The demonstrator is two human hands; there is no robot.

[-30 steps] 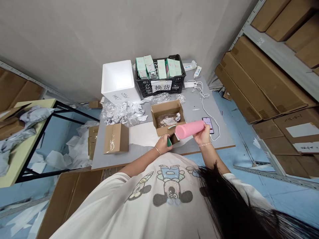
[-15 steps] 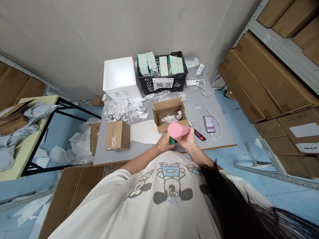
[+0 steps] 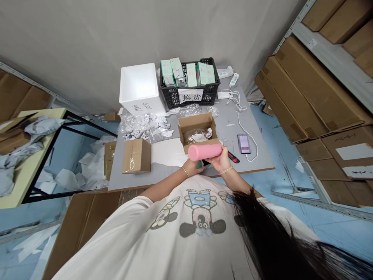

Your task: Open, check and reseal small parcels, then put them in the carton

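A pink cylinder (image 3: pixel 204 151) lies sideways in the grip of my right hand (image 3: pixel 223 160), its rounded end toward the left. My left hand (image 3: pixel 192 167) is closed on a green object (image 3: pixel 199 164) just under the cylinder; its full shape is hidden. Right behind the cylinder stands an open cardboard box (image 3: pixel 183 126) with clear plastic wrap and white paper inside. A red and black cutter (image 3: pixel 233 157) lies on the table beside my right hand.
On the grey table (image 3: pixel 166 169) are a closed carton (image 3: pixel 135 156), crumpled plastic (image 3: pixel 140 126), a white foam box (image 3: pixel 140 87), a black crate (image 3: pixel 190 96) of green boxes and a phone (image 3: pixel 244 143) on a cable. Shelves of cartons (image 3: pixel 314 85) rise at right.
The pink cylinder has turned from pointing its end toward me to lying more sideways, its end shifted left. Both hands stay closed. The view has shifted slightly.
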